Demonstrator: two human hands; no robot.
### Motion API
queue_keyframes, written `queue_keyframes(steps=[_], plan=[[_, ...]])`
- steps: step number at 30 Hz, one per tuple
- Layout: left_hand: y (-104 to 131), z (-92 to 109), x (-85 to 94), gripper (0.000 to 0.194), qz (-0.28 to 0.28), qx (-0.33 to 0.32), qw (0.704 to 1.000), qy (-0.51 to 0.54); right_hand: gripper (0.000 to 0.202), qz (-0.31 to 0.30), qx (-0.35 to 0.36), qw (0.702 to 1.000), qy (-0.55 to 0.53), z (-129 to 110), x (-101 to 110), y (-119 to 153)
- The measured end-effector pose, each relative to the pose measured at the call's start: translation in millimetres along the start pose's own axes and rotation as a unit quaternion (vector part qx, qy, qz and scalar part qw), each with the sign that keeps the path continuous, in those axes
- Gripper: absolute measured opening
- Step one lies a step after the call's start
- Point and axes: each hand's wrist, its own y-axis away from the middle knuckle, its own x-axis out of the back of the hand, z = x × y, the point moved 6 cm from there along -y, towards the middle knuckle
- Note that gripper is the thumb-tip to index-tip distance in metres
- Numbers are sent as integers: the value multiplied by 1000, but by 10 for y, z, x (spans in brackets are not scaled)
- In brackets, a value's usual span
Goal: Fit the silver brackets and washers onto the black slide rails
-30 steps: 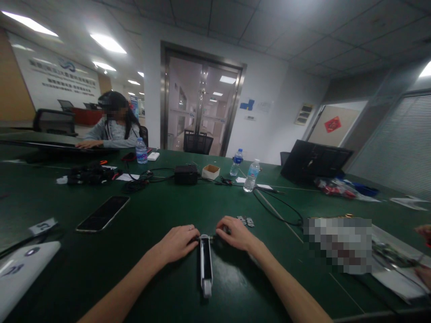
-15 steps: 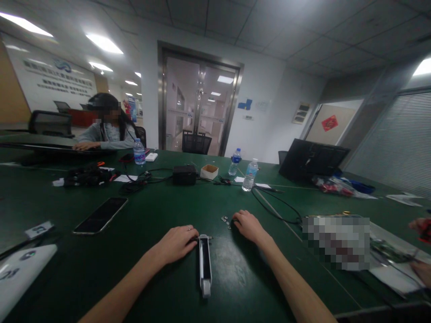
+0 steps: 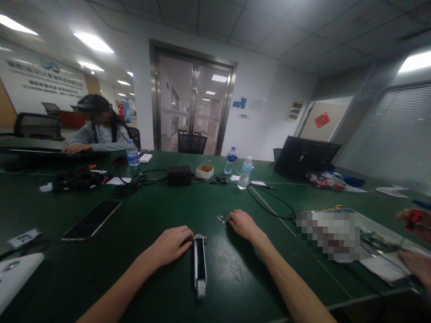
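Observation:
On the green table in front of me lies a long, narrow white holder point(image 3: 200, 264) with a dark inside and a white block at its near end. A thin metal bolt point(image 3: 206, 237) runs across its far end and sticks out on the right. My left hand point(image 3: 173, 244) is at the left side of that end, fingertips closed around the bolt's other end, which they mostly hide. Several small metal nuts or washers point(image 3: 221, 218) lie loose beyond the holder. My right hand point(image 3: 244, 225) rests just right of them, fingers curled down to the table; whatever they pinch is hidden.
A phone point(image 3: 91, 220) lies at left. Behind are a black box point(image 3: 179, 175), a small open carton point(image 3: 204, 171), cables and water bottles point(image 3: 245, 173). Someone sits across the table. At right, another person's hands point(image 3: 417, 264) are near a circuit board point(image 3: 377, 241).
The whole view has shifted slightly left as my head turns right. Both my hands keep almost the same places beside the holder and the small metal pieces.

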Motion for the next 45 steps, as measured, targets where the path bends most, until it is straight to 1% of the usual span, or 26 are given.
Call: queue_keyframes(steps=[5,8,10,14,16,20,23,25,28,29,30,34,38,42,45], plan=[[-40,-65,-60,28,8,-18,1000,11,20,17,6,1000,-16,-48,29,5],[-91,-143,-112,31,2,-17,1000,6,18,9,-9,1000,-24,-35,8,-17],[-124,-181,-126,32,5,-25,1000,4,16,-2,-20,999,-31,-12,-20,-38],[-159,-240,-120,37,25,-41,999,10,17,6,-25,999,-47,24,-25,-62],[-164,-288,-118,40,37,-36,999,7,19,9,-22,998,-55,34,-19,-70],[-170,-392,-105,45,79,-31,996,-4,17,5,-24,998,-60,53,-38,-101],[-177,-456,-134,46,78,-34,996,-14,17,-3,-29,998,-61,57,-66,-121],[-168,-473,-124,45,100,-39,994,-12,18,-4,-28,998,-63,54,-69,-121],[-139,-461,-72,44,149,-53,987,2,22,3,-15,998,-65,42,-39,-104],[-132,-454,-59,43,155,-58,986,6,22,4,-10,998,-66,38,-26,-96],[-130,-447,-50,43,154,-63,986,7,22,5,-6,998,-66,35,-13,-88],[-148,-441,-57,42,117,-80,990,5,21,4,13,999,-49,5,29,-61],[-164,-494,-74,43,135,-76,988,3,23,10,26,999,-23,-37,47,-59],[-179,-529,-99,43,133,-74,988,0,23,-4,-1,1000,-28,-33,21,-74],[-176,-521,-76,41,132,-82,988,6,26,-22,-18,999,-30,-25,-14,-72]])
